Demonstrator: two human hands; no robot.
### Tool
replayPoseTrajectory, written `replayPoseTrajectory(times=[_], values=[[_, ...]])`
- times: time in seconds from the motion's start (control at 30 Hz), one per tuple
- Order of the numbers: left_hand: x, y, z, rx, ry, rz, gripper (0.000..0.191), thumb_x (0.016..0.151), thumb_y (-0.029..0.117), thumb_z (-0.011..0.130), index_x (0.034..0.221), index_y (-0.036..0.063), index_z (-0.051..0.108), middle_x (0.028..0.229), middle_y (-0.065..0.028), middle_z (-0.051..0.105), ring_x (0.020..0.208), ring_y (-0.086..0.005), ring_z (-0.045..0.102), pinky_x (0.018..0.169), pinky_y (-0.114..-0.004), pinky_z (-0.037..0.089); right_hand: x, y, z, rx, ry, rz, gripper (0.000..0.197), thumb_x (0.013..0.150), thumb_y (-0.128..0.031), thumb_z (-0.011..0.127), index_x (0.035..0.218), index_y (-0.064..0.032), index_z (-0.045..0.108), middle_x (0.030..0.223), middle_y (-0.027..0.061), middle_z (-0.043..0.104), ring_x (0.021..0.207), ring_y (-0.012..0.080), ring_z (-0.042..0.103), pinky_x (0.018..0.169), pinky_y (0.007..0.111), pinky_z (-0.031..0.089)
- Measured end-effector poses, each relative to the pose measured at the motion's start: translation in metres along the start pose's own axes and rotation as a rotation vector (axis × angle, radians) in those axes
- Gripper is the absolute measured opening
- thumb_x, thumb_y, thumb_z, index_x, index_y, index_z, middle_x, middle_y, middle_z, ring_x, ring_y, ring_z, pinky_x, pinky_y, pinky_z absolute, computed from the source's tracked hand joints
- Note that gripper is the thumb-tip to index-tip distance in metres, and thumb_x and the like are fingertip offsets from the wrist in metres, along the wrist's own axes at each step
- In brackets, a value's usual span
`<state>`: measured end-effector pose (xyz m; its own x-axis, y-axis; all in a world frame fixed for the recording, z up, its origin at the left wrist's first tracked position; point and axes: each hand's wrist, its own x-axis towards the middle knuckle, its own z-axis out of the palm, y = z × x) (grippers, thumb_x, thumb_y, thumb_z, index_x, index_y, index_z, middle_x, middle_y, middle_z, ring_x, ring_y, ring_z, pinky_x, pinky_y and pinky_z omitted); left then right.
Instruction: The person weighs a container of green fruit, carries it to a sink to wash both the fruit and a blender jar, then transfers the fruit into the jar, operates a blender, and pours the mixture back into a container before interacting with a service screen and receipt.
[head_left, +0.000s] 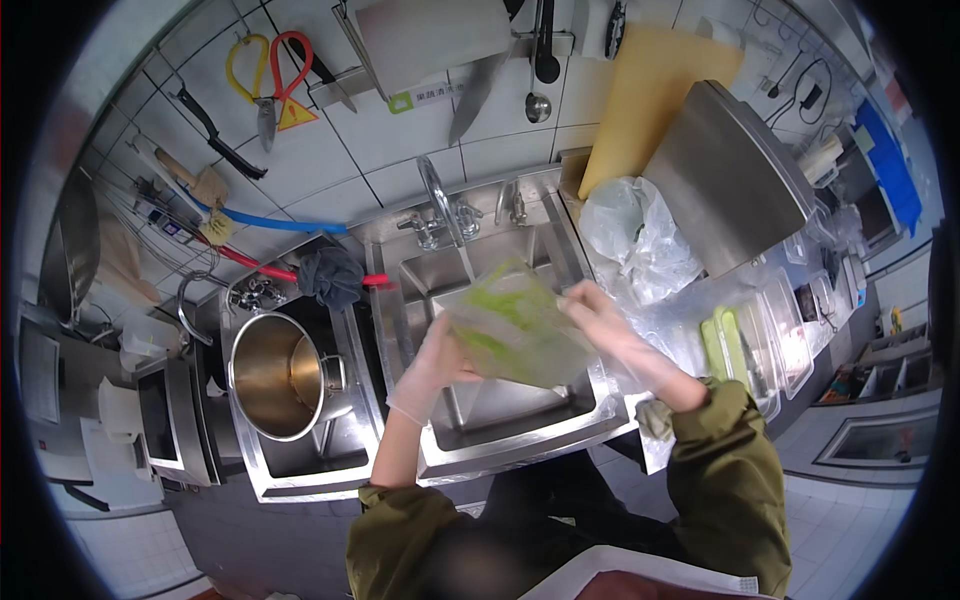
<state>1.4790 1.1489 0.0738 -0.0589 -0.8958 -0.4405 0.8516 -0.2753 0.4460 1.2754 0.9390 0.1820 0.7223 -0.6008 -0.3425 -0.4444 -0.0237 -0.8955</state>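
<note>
Above a stainless steel sink (517, 439), I hold a translucent container (525, 330) with bright green vegetable pieces (510, 304) in it; motion blurs it, so its exact kind is hard to tell. My left hand (437, 360), in a clear glove, grips its left side. My right hand (596, 315), also gloved, grips its upper right edge. Behind the container, a thin stream of water runs from the curved faucet (437, 187) into the sink.
At the left, a large steel pot (277, 375) stands in a second sink, near a dark mesh scrubber (330, 277). On the right counter are a plastic bag (637, 236) and clear containers (772, 330) beside green vegetables (724, 341). Knives, scissors (266, 112) and ladles (538, 107) hang on the wall.
</note>
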Motion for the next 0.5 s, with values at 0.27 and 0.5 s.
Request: replayPoseTrajectory(times=[0.27, 0.5], values=[[0.033, 0.041, -0.039, 0.163, 0.206, 0.141, 0.058, 0.089, 0.013, 0.044, 0.144, 0.0131, 0.026, 0.139, -0.0119, 0.041, 0.1, -0.0342, 0.062, 0.075, -0.038, 0.057, 0.082, 0.076, 0.1, 0.332, 0.152, 0.084, 0.01, 0.085, -0.001, 0.052, 0.092, -0.0076, 0.052, 0.08, 0.0006, 0.055, 0.077, 0.0105, 0.051, 0.068, 0.024, 0.042], [0.074, 0.052, -0.02, 0.627, 0.454, 0.224, 0.07, 0.084, -0.001, 0.04, 0.147, 0.0206, 0.019, 0.137, -0.0111, 0.043, 0.109, -0.0322, 0.058, 0.075, -0.039, 0.058, 0.142, 0.203, 0.123, 0.179, 0.233, -0.099, 0.044, 0.082, 0.006, 0.056, 0.121, -0.0062, 0.043, 0.098, 0.0055, 0.058, 0.082, 0.0111, 0.054, 0.069, 0.027, 0.046]])
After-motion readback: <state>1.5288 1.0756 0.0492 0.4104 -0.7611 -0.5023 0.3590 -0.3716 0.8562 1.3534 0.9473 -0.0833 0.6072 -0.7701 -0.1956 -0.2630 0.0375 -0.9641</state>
